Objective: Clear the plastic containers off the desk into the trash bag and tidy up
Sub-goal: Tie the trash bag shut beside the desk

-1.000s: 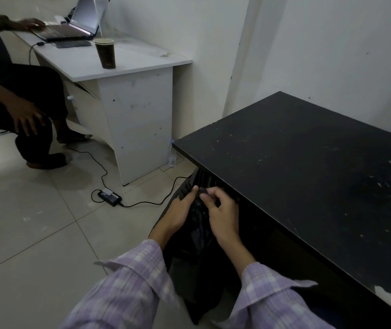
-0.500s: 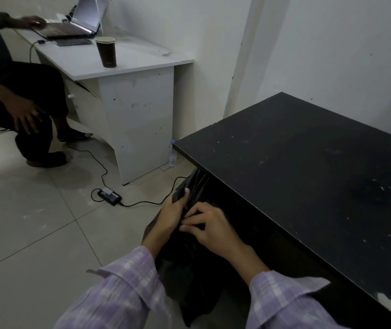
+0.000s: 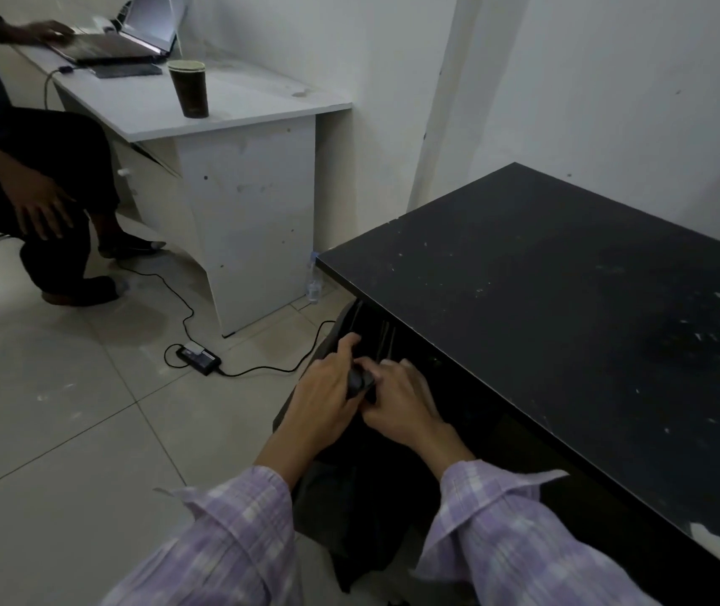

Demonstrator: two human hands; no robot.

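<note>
A black trash bag (image 3: 362,487) hangs below the front edge of the black desk (image 3: 568,299), down between my arms. My left hand (image 3: 323,391) and my right hand (image 3: 402,402) meet at the bag's gathered top (image 3: 360,380), both closed on the twisted black plastic. The desk top carries only pale specks and crumbs. No plastic container shows on it. The bag's contents are hidden.
A small clear bottle (image 3: 313,284) stands on the floor by the desk corner. A power adapter (image 3: 198,359) and its cable lie on the tiles. A white desk (image 3: 236,111) holds a paper cup (image 3: 189,88) and a laptop (image 3: 131,41); a seated person (image 3: 30,177) works there.
My hands have kept working the neck of the bag, shifting slightly lower and closer together around a small knot of plastic. The other person's hand moved on the laptop.
</note>
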